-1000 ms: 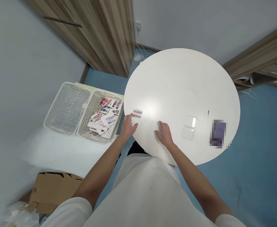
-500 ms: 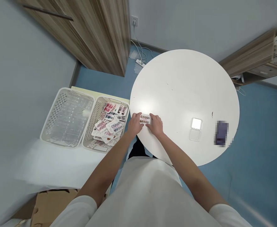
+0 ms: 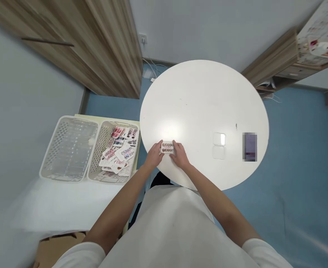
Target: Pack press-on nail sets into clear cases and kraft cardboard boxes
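Note:
A small card of press-on nails (image 3: 167,147), with two rows of brownish glossy nails, is held flat between my two hands at the near left of the white round table (image 3: 203,93). My left hand (image 3: 154,154) pinches its left edge with thumb and fingers. On the right edge my right hand (image 3: 180,153) grips it the same way. An opened clear plastic case (image 3: 218,152) lies to the right on the table, its lid half folded back and its inside showing nothing I can make out.
Left of the table, one white basket (image 3: 92,163) holds a pile of nail cards (image 3: 125,152). Beside it, another basket (image 3: 45,163) is filled with clear plastic cases (image 3: 74,149). A blurred purple item (image 3: 250,147) lies at the table's right. A wooden cabinet (image 3: 110,44) stands behind.
My view has shifted, so the table and baskets appear further left. Both hands still hold the nail card by its sides, which now shows slightly lower in the picture.

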The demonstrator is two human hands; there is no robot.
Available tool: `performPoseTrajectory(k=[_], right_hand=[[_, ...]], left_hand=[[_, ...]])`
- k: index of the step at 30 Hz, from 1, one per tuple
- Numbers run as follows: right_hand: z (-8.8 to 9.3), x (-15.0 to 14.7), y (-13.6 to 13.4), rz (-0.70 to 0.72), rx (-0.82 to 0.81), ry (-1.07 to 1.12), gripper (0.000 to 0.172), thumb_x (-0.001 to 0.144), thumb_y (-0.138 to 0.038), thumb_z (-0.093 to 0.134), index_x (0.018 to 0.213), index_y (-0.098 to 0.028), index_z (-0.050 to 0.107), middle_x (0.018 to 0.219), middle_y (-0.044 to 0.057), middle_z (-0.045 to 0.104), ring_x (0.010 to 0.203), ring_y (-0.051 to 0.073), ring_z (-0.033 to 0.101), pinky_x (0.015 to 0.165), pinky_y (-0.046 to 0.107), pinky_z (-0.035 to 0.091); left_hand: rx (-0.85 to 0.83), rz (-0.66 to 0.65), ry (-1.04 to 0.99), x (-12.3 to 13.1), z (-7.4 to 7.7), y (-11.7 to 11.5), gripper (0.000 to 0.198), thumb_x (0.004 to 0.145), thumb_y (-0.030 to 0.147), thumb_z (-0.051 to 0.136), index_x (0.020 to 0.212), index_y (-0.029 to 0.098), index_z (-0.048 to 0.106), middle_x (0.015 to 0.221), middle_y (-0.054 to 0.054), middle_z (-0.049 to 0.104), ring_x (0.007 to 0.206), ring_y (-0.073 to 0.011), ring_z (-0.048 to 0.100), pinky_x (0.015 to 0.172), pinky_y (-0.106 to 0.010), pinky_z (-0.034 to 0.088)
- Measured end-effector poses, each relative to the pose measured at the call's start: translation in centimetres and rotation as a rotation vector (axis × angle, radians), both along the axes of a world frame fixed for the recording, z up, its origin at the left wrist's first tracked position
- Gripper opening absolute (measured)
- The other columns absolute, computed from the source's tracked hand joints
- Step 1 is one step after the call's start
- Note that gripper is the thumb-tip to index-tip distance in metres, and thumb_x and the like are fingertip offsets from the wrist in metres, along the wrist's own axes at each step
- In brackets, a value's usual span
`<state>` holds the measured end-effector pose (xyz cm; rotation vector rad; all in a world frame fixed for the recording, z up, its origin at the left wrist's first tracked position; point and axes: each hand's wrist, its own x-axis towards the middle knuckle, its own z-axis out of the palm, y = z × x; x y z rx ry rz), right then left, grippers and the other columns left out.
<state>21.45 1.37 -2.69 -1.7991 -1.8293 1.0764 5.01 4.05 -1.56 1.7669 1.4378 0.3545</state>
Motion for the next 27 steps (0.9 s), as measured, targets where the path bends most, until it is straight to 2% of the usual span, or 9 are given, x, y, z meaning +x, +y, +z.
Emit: performPoseTrajectory(k=[6, 9, 13, 16, 20, 24, 27], right_hand=[[1.3, 6.9, -4.5, -0.021, -0.032, 0.037, 0.068, 0.074, -0.018, 0.049, 0.134, -0.026, 0.02, 0.114, 0.007, 0.041, 0.106, 0.021, 0.041, 0.09, 0.038, 0.039], [1.8, 11.3, -6.7, -0.02, -0.044, 0.041, 0.065, 0.073, -0.021, 0.052, 0.132, -0.025, 0.025, 0.112, 0.007, 0.044, 0.105, 0.022, 0.042, 0.089, 0.038, 0.04], [2.2, 17.1, -8.6, 0.002, 0.031, -0.004, 0.063, 0.069, -0.026, 0.057, 0.128, -0.022, 0.033, 0.112, 0.009, 0.045, 0.105, 0.025, 0.041, 0.089, 0.042, 0.038], [2.4, 20.8, -8.5, 0.041, 0.089, -0.04, 0.062, 0.067, -0.03, 0.059, 0.124, -0.021, 0.038, 0.115, 0.011, 0.044, 0.107, 0.027, 0.04, 0.089, 0.044, 0.036], [2.3, 24.1, -6.8, 0.053, 0.119, -0.079, 0.059, 0.066, -0.033, 0.059, 0.122, -0.022, 0.041, 0.121, 0.011, 0.041, 0.111, 0.028, 0.037, 0.088, 0.043, 0.035], [1.5, 25.5, -5.0, 0.05, 0.096, -0.111, 0.06, 0.067, -0.033, 0.059, 0.122, -0.021, 0.04, 0.121, 0.011, 0.042, 0.108, 0.027, 0.039, 0.087, 0.041, 0.035], [0.6, 25.8, -4.2, 0.062, 0.074, -0.123, 0.059, 0.068, -0.032, 0.058, 0.123, -0.02, 0.039, 0.118, 0.01, 0.045, 0.106, 0.026, 0.041, 0.086, 0.04, 0.035]], left_hand=[[-0.051, -0.11, -0.043, 5.4, 0.8, -3.1, 0.06, 0.068, 0.019, 0.059, 0.125, 0.023, 0.038, 0.097, -0.005, 0.054, 0.074, -0.0174, 0.053, 0.071, -0.031, 0.045], [-0.027, -0.168, -0.06, 9.1, 1.3, -4.8, 0.059, 0.067, 0.022, 0.061, 0.122, 0.023, 0.04, 0.099, -0.006, 0.054, 0.083, -0.0196, 0.053, 0.076, -0.033, 0.045], [0.048, -0.286, -0.012, 14.1, 1.9, -5.9, 0.058, 0.064, 0.029, 0.065, 0.117, 0.021, 0.044, 0.106, -0.008, 0.05, 0.1, -0.0247, 0.047, 0.084, -0.039, 0.042], [0.077, -0.35, 0.055, 17.3, 2.4, -5.5, 0.059, 0.063, 0.032, 0.066, 0.116, 0.02, 0.044, 0.109, -0.009, 0.047, 0.101, -0.0254, 0.046, 0.084, -0.04, 0.041], [0.098, -0.397, 0.147, 20.7, 2.9, -3.6, 0.058, 0.062, 0.033, 0.066, 0.114, 0.02, 0.045, 0.108, -0.01, 0.047, 0.098, -0.0254, 0.047, 0.082, -0.039, 0.041], [0.087, -0.419, 0.23, 22.8, 2.8, -1.7, 0.053, 0.063, 0.031, 0.066, 0.111, 0.021, 0.047, 0.106, -0.009, 0.048, 0.096, -0.0253, 0.048, 0.078, -0.037, 0.041], [0.062, -0.394, 0.277, 23.6, 2.3, -1.3, 0.053, 0.064, 0.03, 0.065, 0.112, 0.022, 0.046, 0.105, -0.008, 0.049, 0.094, -0.0243, 0.049, 0.074, -0.034, 0.041]])
